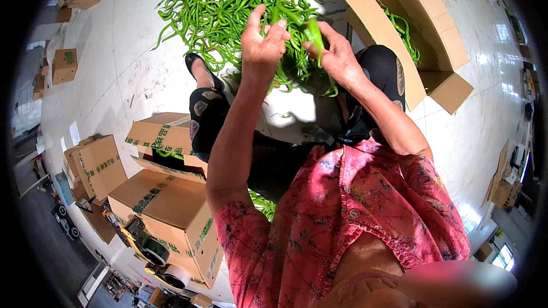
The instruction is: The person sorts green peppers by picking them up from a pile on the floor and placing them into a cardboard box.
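- Peppers, long, slender and green, are lying in a broad, tangled heap [222, 8] on the pale tiled floor [103, 100], beyond the person's hands and mostly to the left of the midline
- The right hand [338, 57] is gripping a small green bundle [313, 34] above the near right part of the heap, thumb and fingers clamped on it; blur is hiding how many peppers it contains
- The left hand [264, 45] is hovering just beside it, the index finger pointing upward and standing apart from the thumb; green is showing around these fingers, and one cannot tell whether they are pinching a pepper
- An open carton [379, 29] is standing near the right knee, flaps spread, with further green peppers [406, 37] lying inside along its near wall
- A second open carton [162, 133] is sitting at lower left, green pods showing beneath its flaps
- A taller brown carton with green print [157, 199] is standing in front of it in the view, with a roll of tape [177, 276] beside its base
- The person is wearing a red floral shirt [371, 205] and a dark shoe [215, 80], the latter resting near the heap's edge
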